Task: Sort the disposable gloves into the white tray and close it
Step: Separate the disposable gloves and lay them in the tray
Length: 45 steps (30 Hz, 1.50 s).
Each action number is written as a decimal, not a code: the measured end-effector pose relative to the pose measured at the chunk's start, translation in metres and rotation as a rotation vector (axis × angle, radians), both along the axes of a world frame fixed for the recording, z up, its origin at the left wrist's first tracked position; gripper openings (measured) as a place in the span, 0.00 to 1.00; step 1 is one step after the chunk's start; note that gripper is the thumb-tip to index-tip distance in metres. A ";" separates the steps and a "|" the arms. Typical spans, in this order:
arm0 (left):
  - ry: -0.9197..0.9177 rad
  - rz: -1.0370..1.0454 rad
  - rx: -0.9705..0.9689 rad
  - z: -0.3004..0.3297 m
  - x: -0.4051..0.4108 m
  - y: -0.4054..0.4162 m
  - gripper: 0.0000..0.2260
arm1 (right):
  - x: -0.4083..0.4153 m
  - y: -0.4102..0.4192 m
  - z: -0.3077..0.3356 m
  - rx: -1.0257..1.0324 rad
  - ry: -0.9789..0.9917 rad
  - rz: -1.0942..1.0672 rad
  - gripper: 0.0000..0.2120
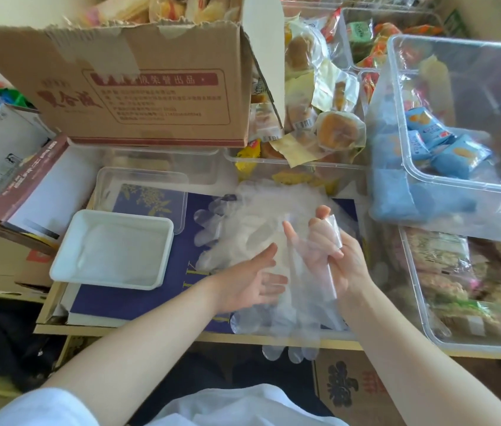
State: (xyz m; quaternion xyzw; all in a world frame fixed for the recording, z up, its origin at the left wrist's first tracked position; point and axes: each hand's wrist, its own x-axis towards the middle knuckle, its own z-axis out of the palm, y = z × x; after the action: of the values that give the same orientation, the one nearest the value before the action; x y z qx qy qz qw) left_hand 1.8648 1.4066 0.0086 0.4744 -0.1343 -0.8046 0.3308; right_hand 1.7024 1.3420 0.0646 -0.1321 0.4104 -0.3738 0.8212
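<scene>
A white tray (58, 265) sits at the left of the dark blue surface, with some clear gloves lying flat inside it. Behind it rests a clear lid (141, 179). A loose pile of clear disposable gloves (243, 216) lies in the middle. My right hand (332, 253) grips a clear glove (304, 290) that hangs down past the surface's front edge. My left hand (252, 281) is beside it with straight fingers touching the same glove.
A large cardboard box (138, 87) stands behind the tray. Clear bins of packaged snacks (464, 118) crowd the right side and back. A maroon box (18, 192) lies at the left.
</scene>
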 end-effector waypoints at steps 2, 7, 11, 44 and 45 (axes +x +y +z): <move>0.115 0.059 -0.005 0.000 0.000 0.004 0.44 | 0.001 0.003 0.004 0.021 -0.073 0.047 0.27; -0.053 0.372 -0.096 0.029 0.004 -0.009 0.04 | 0.007 -0.008 0.003 0.002 -0.195 0.060 0.13; -0.800 0.365 -0.368 0.053 0.034 -0.022 0.08 | 0.005 -0.021 0.001 -0.167 0.488 0.081 0.17; -1.454 0.247 -0.613 0.054 0.070 -0.014 0.13 | 0.038 -0.024 0.019 -0.635 0.644 0.414 0.11; -1.504 0.278 -0.685 0.058 0.065 -0.014 0.15 | 0.042 -0.021 0.019 -0.667 0.686 0.358 0.11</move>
State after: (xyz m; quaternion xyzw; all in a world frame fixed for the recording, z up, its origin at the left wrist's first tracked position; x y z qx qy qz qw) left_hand 1.9300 1.3928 0.0665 0.7701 -0.4965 -0.1401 0.3752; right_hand 1.7441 1.3215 0.0832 -0.5705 0.4856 -0.2729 0.6035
